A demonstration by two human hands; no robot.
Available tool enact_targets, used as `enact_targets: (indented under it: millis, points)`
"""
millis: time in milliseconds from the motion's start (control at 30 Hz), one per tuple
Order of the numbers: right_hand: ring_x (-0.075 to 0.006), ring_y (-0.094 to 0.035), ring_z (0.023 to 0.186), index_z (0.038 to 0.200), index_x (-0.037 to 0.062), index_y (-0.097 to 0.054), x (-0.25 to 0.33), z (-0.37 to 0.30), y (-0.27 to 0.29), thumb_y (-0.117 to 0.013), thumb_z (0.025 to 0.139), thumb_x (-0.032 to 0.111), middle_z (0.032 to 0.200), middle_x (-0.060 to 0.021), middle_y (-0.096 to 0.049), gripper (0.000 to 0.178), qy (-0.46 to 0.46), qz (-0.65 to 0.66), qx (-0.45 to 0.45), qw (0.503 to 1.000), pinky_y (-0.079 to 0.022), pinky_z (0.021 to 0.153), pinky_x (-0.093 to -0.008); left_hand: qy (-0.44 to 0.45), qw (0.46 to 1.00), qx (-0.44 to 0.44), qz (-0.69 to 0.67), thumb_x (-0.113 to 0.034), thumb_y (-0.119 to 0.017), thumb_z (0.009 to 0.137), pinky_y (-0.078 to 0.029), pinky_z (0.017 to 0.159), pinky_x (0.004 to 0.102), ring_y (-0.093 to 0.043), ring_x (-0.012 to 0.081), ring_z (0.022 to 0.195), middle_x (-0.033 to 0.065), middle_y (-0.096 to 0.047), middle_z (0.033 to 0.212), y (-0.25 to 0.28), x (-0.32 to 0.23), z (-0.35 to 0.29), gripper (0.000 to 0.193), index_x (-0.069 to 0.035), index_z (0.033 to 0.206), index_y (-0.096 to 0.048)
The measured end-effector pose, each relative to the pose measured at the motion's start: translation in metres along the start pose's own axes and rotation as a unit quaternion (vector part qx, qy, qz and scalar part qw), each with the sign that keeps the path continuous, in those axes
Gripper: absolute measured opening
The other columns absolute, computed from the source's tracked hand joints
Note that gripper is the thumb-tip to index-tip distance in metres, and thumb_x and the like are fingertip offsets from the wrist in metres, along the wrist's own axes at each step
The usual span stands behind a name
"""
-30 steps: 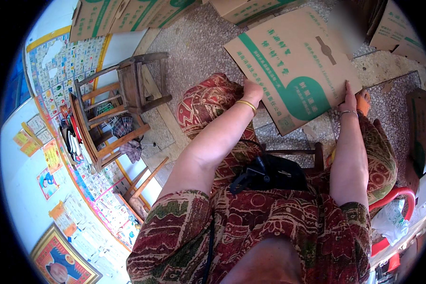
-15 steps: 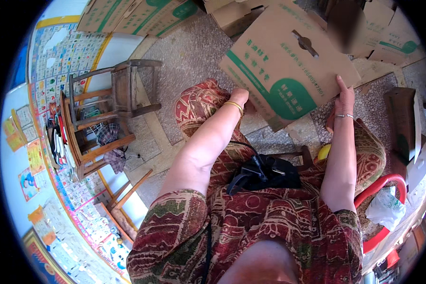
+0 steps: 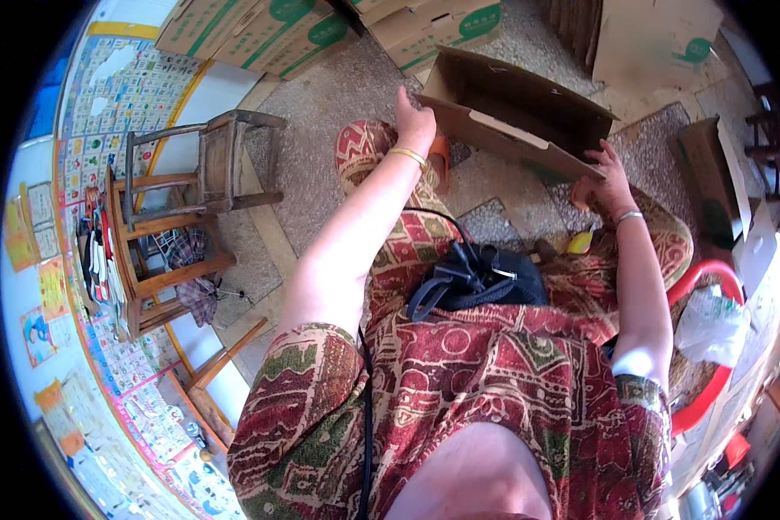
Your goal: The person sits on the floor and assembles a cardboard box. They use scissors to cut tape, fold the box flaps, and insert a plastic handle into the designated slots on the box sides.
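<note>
An open cardboard box (image 3: pixel 513 132) is held out in front of me, its opening facing up and its inside in shadow. My left hand (image 3: pixel 414 128) grips the box's left end, with one digit pointing up beside the corner and the other fingers partly hidden. At the near right corner, my right hand (image 3: pixel 611 180) has its fingers closed over the box edge. A black bag (image 3: pixel 481 282) lies on my lap, with a cord running from it.
Printed cartons (image 3: pixel 264 35) stand at the far left, with another carton (image 3: pixel 654 43) at the far right. A wooden chair (image 3: pixel 225 165) is on the left. Beside my right arm is a red-rimmed container (image 3: pixel 689 416) with a white plastic bag (image 3: pixel 711 329).
The carton has gone from a printed panel facing me to an open box seen from above. Both hands have shifted with it, the left one farther away.
</note>
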State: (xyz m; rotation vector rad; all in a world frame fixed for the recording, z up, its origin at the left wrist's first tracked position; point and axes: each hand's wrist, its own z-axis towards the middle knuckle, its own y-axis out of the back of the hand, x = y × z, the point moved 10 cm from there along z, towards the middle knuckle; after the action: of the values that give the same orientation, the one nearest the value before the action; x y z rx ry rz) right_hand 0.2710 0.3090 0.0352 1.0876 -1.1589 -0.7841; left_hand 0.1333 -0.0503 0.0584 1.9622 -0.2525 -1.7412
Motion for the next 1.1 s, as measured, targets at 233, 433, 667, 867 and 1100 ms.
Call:
enact_targets:
  millis: [233, 433, 667, 867, 1100]
  points:
    - [-0.0322, -0.04, 0.129, 0.099, 0.0196, -0.072, 0.026, -0.008, 0.003, -0.064, 0.073, 0.022, 0.119, -0.0027, -0.061, 0.027, 0.037, -0.13, 0.132, 0.982, -0.026, 0.112, -0.0471, -0.212, 0.939, 0.122, 0.243, -0.013, -0.058, 0.079, -0.031, 0.108, 0.0416, -0.049, 0.0334, 0.119, 0.0157, -0.06, 0.117, -0.023, -0.027, -0.006, 0.024, -0.006, 0.1, -0.066]
    - [-0.0274, -0.051, 0.119, 0.101, 0.0164, -0.072, 0.027, -0.022, 0.007, -0.06, 0.076, 0.013, 0.109, -0.0071, -0.066, 0.028, 0.097, -0.099, 0.19, 0.972, -0.034, 0.107, -0.0437, -0.23, 0.78, 0.307, 0.494, -0.035, -0.045, 0.094, -0.041, 0.097, 0.0479, -0.061, 0.03, 0.104, 0.0133, -0.068, 0.102, -0.059, -0.046, -0.043, 0.036, -0.008, 0.096, -0.069]
    - [-0.0383, -0.062, 0.096, 0.125, 0.0106, -0.058, 0.029, 0.01, -0.013, -0.059, 0.083, 0.011, 0.102, -0.0216, -0.065, 0.042, -0.08, 0.012, 0.311, 0.947, -0.04, 0.102, -0.0445, -0.168, 0.741, 0.484, 0.434, -0.036, -0.045, 0.092, -0.046, 0.095, 0.0417, -0.06, 0.032, 0.108, 0.0143, -0.064, 0.116, -0.079, -0.025, -0.072, 0.041, -0.011, 0.121, -0.06]
    - [-0.0421, -0.056, 0.108, 0.14, 0.012, -0.037, 0.003, 0.071, -0.032, -0.061, 0.086, 0.014, 0.124, -0.0264, -0.054, 0.06, -0.153, 0.042, 0.13, 0.979, -0.046, 0.095, -0.0465, -0.169, 0.662, 0.564, 0.464, -0.034, -0.05, 0.087, -0.044, 0.1, 0.0406, -0.056, 0.0307, 0.117, 0.0168, -0.058, 0.127, -0.088, -0.032, -0.113, 0.056, -0.015, 0.14, -0.044]
    - [-0.0407, -0.056, 0.112, 0.138, 0.0106, -0.041, -0.041, 0.066, -0.071, -0.06, 0.086, 0.014, 0.122, -0.0259, -0.056, 0.056, -0.184, 0.0, 0.136, 0.973, -0.046, 0.097, -0.0468, -0.181, 0.648, 0.631, 0.386, -0.028, -0.04, 0.093, -0.049, 0.09, 0.0443, -0.062, 0.0325, 0.104, 0.0136, -0.067, 0.11, -0.099, -0.068, -0.163, 0.036, -0.012, 0.11, -0.067]
